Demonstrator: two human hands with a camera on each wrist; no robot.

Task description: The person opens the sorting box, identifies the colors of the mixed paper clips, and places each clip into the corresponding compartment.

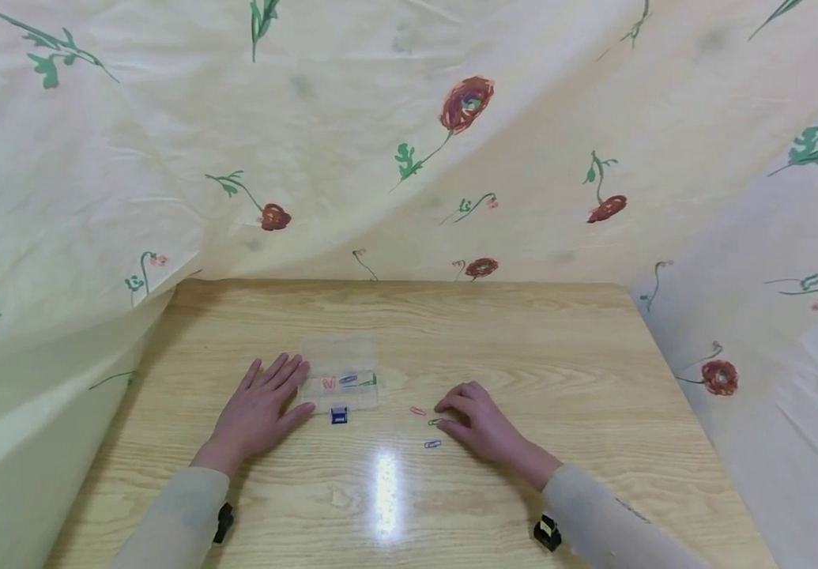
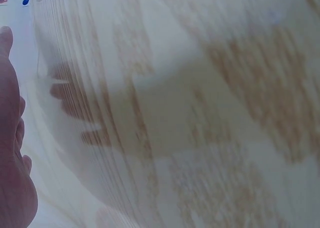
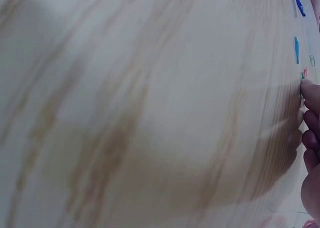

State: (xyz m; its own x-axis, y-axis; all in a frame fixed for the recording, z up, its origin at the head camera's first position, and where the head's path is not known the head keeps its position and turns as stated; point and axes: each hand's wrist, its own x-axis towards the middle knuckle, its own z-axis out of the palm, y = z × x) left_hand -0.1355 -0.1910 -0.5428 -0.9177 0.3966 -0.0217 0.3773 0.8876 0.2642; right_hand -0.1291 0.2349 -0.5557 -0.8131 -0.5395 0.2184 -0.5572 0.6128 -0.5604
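Note:
My left hand (image 1: 259,411) lies flat with spread fingers, its fingertips and thumb at the left edge of a clear plastic box (image 1: 316,401). The box's clear lid (image 1: 337,348) is folded back, and a dark blue latch (image 1: 339,416) shows at its front. Inside are pink paper clips (image 1: 329,382), blue paper clips (image 1: 348,380) and something green (image 1: 371,380). My right hand (image 1: 483,427) is at a green paper clip (image 1: 433,422) on the table, thumb tip beside it and a gap between thumb and index finger. A pink paper clip (image 1: 418,411) and a blue paper clip (image 1: 433,444) lie close by.
The wood-grain table (image 1: 522,332) has a bright light reflection (image 1: 385,498) near its front. A flowered cloth (image 1: 380,158) hangs behind the table and along both sides. Both wrists carry dark devices under the sleeves.

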